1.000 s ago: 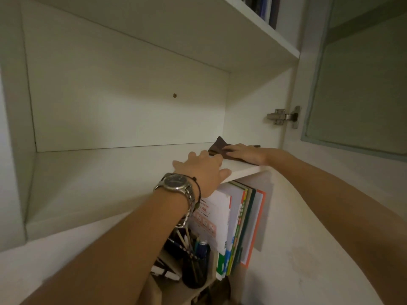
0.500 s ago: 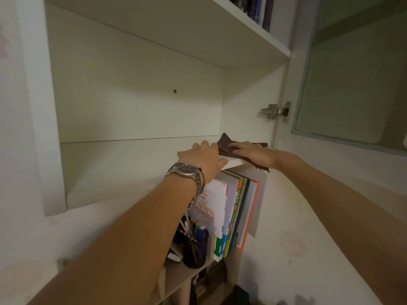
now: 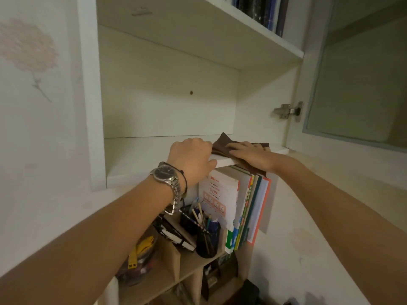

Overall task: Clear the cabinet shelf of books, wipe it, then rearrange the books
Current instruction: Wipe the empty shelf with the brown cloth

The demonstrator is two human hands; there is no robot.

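One of three stages appears complete: the cabinet shelf (image 3: pixel 154 155) holds no books. Wiping is judged in progress: the right hand (image 3: pixel 251 154) presses a brown cloth (image 3: pixel 222 144) flat at the shelf's front right edge; the left hand (image 3: pixel 190 159) curls over that edge, just beside the cloth. Books (image 3: pixel 240 208) stand below the shelf; rearranging remains

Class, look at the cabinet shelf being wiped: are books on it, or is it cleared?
Cleared. The shelf shows bare white board; only the brown cloth under the right hand lies on it.
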